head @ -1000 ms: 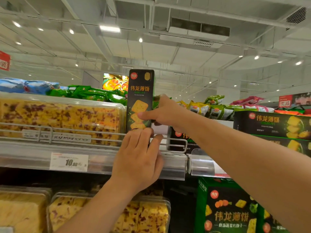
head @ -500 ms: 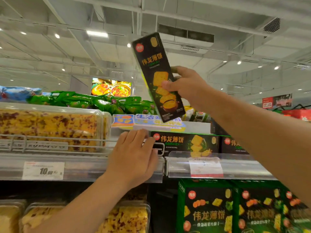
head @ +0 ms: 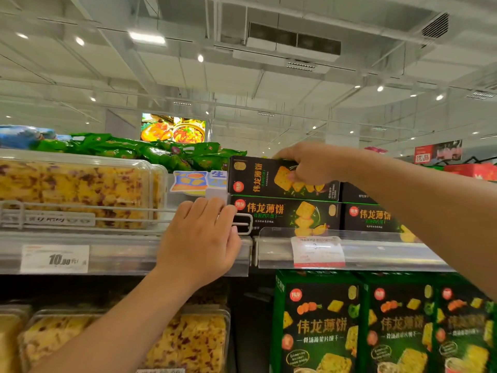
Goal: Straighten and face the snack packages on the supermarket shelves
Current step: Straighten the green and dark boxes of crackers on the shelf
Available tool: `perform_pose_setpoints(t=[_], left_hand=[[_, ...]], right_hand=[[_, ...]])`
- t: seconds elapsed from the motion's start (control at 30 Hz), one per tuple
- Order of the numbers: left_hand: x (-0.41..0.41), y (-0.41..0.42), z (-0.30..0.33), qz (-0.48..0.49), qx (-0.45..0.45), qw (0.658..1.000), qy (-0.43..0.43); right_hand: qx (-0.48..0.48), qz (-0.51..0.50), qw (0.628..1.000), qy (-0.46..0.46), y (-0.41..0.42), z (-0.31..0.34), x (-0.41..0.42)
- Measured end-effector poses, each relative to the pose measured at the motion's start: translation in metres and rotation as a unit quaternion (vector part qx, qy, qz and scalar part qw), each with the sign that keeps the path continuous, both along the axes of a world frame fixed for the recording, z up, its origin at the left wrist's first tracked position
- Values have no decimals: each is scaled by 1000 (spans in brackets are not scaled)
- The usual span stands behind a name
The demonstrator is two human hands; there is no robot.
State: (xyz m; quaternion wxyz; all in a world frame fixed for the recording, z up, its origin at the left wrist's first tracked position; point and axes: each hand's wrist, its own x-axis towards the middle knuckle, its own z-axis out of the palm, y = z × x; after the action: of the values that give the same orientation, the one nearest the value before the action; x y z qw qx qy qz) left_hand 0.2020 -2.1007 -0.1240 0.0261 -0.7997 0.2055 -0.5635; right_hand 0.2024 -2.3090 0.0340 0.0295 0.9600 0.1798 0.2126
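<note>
My right hand (head: 313,164) grips a long black cracker box (head: 258,177) and holds it flat on its side, lying on top of another black cracker box (head: 282,215) on the upper shelf. A further black box (head: 373,218) sits to the right, partly behind my forearm. My left hand (head: 200,242) rests with straight fingers over the shelf's front rail (head: 121,254) and the wire divider (head: 243,224).
Clear tubs of yellow fruit cake (head: 78,189) fill the upper left and the lower shelf (head: 188,343). Green cracker boxes (head: 320,327) stand at lower right. Green snack bags (head: 150,152) lie behind. A price tag (head: 55,258) and a label (head: 318,251) hang on the rail.
My right hand brought the black box down from mid-air, turned it from upright to lying flat, and set it on the stacked boxes. My left hand stayed on the rail.
</note>
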Motion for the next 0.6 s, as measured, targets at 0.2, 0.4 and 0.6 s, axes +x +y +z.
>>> perform_pose_setpoints(t=[0.2, 0.4, 0.6], left_hand=[[-2, 1, -1, 2, 0, 1000, -9], [-2, 0, -3, -2, -5, 1000, -26], [-6, -3, -5, -7, -23, 1000, -6]], right_hand=[[1, -8, 1000, 3, -6, 2, -4], [56, -5, 998, 1, -11, -12, 0], [113, 70, 980, -151, -37, -49, -4]])
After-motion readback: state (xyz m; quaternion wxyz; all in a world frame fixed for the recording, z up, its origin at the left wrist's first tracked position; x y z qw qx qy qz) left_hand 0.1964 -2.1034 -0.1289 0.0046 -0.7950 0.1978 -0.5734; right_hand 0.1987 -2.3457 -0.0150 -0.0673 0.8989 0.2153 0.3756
